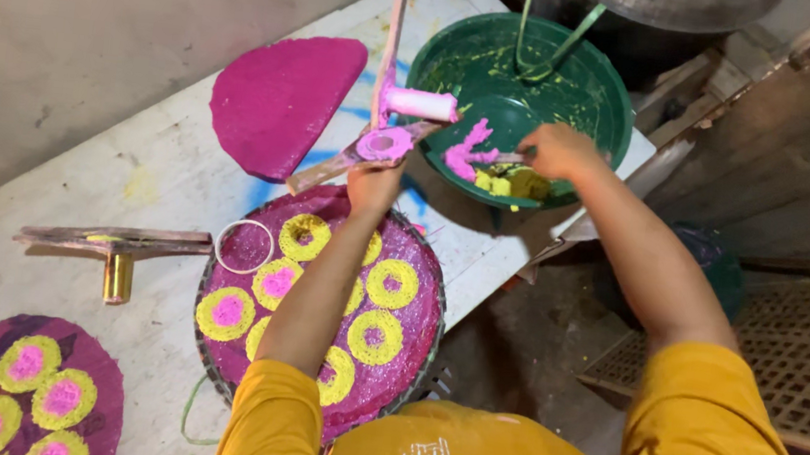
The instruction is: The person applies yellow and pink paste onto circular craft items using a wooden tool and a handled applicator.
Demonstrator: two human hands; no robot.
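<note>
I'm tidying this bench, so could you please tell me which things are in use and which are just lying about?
In use:
left hand holding the wooden press
right hand in the green bowl
pink paste
round tray

Lying about:
magenta half-disc
white ring
second press
finished tray

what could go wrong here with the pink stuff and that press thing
1. The left hand holds the wooden press over the round tray; wet pink paste might drip onto the finished yellow rings.
2. The right hand scoops in the green bowl, where pink lies against yellow paste; the colours may mix.
3. The bowl sits near the table edge and could tip if pushed.
</note>
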